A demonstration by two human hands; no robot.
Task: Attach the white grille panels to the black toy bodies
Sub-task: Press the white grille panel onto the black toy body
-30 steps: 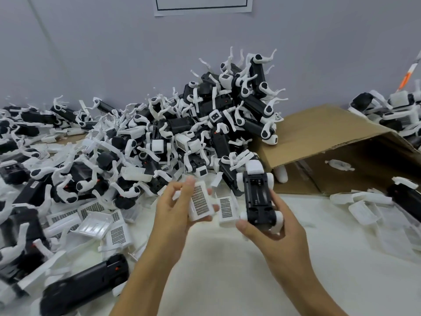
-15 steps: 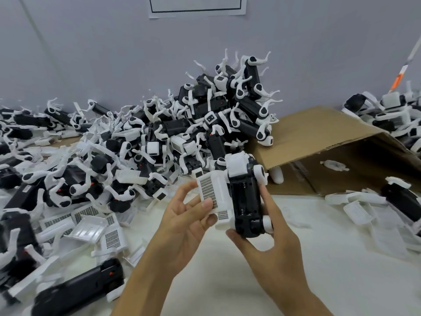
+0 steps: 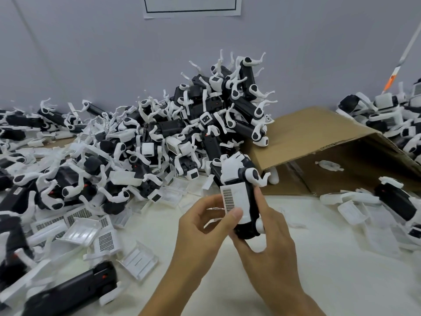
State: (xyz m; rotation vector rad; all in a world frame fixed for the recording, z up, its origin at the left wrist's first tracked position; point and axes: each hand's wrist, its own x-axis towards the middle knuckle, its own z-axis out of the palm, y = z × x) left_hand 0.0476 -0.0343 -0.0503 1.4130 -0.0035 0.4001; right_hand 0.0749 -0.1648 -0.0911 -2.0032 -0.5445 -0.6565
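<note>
My right hand (image 3: 266, 247) grips a black toy body (image 3: 247, 197) with white legs, held upright above the table at centre. A white grille panel (image 3: 235, 200) lies flat against the body's left side. My left hand (image 3: 202, 226) pinches the panel's lower edge, its thumb pressing on the white face. A second grille piece shows faintly behind my left fingers. Loose white grille panels (image 3: 104, 241) lie on the table at the left.
A tall heap of black and white toy bodies (image 3: 205, 124) fills the back and left. An open cardboard box (image 3: 323, 153) lies on its side at the right. More toy bodies (image 3: 396, 201) sit far right. A black body (image 3: 70, 290) lies near left.
The panel in my left hand has moved right, from apart from the toy body to flat against its side. The body has turned so its panelled side faces me.
</note>
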